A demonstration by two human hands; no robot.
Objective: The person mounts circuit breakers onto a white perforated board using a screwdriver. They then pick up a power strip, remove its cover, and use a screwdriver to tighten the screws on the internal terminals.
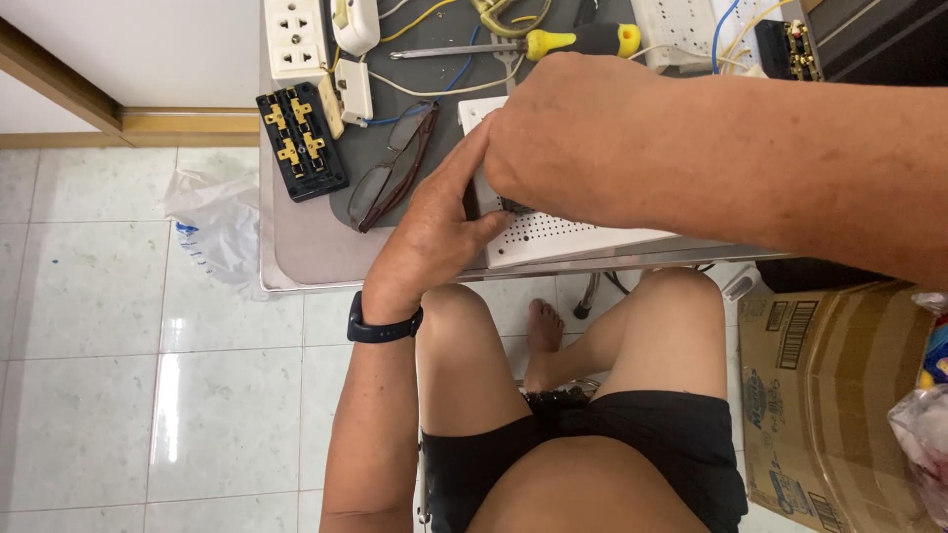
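The person sits bare-armed, with no sleeves showing on either forearm. The left hand (pixel 434 232) has a dark band (pixel 383 326) round its wrist (a watch or a tracker; its face is turned away). The right hand (pixel 568 128) wears no ring or strap that can be seen. Black shorts (pixel 681 439) cover the upper thighs, and the knees and lower legs are bare. One bare foot (pixel 542 331) shows between the legs, without shoe or sock.
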